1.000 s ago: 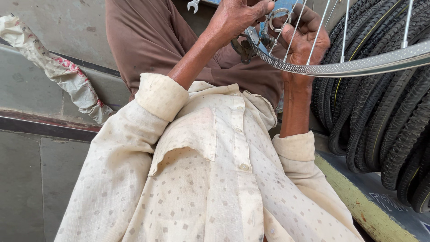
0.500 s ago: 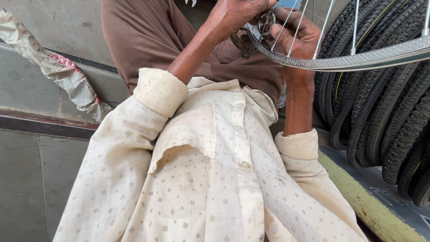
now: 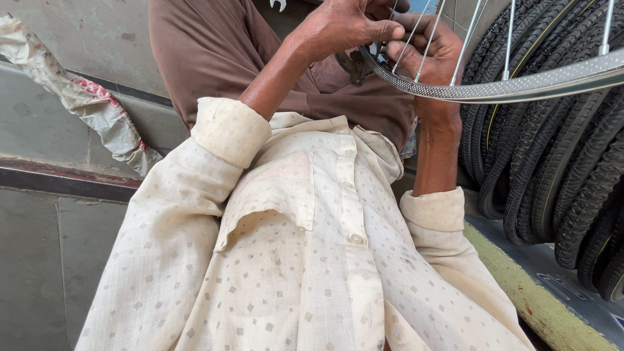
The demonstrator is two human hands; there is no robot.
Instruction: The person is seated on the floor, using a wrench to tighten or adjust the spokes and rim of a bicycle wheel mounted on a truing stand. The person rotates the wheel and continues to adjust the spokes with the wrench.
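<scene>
Head view shows my left hand [image 3: 344,26] closed on the thin spokes [image 3: 422,32] just above the metal bicycle wheel rim [image 3: 520,88], while my right hand [image 3: 432,55] grips the same rim from below, close to my chest. I judge the work goes best if the right hand keeps the rim steady and the left fingers pinch one spoke only, without bending its neighbours. No container is visible; only black tyres [image 3: 559,169] stand stacked at my right, and a crumpled cloth [image 3: 84,107] lies on the ledge.
</scene>
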